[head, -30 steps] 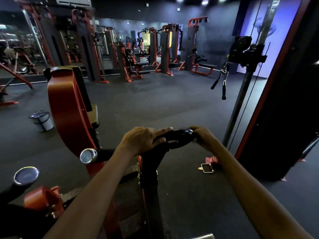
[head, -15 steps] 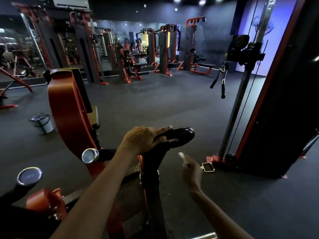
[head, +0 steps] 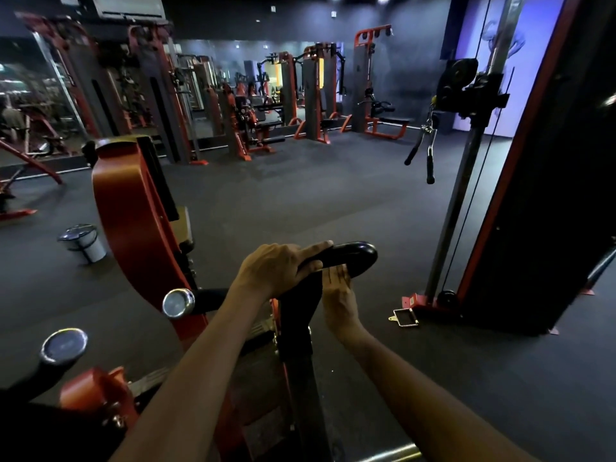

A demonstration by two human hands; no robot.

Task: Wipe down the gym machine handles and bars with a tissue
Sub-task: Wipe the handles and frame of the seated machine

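The glossy black padded machine handle [head: 346, 258] is gripped from above by the left hand [head: 283, 268]. The right hand [head: 338, 295] is pressed beneath its right-pointing end, fingers together; tissue not discernible.

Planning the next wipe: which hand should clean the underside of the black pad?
Right. The right hand already touches the black pad from below; the left hand grips its top, steadying it.

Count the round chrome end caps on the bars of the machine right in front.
2. One chrome end cap sits just left of the left forearm, beside the orange frame. The other chrome end cap is lower, near the bottom-left corner. More may be hidden behind the arms.
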